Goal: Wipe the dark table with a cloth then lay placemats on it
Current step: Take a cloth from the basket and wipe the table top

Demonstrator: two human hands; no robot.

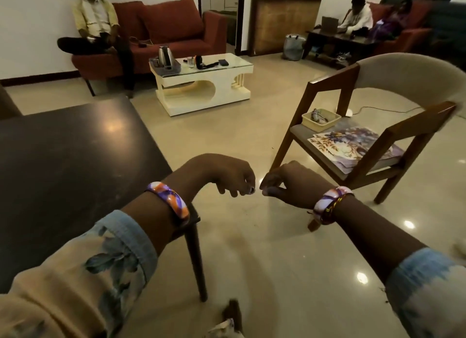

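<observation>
Both hands, left [227, 176] and right [290, 184], hang loosely curled, grip empty, right of the glossy dark table [63, 161]; floral placemats [353, 148] lie on the wooden chair [393, 126].

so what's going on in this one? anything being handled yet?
Nothing is held yet. The person's left hand and right hand hang in front of them over the floor, loosely curled and empty, knuckles nearly meeting. The dark table on the left carries no placemats and no cloth is in view on it. The floral placemats lie stacked on the seat of the wooden chair to the right, beside a small cream tray. Neither wiping nor laying has visibly started.
</observation>
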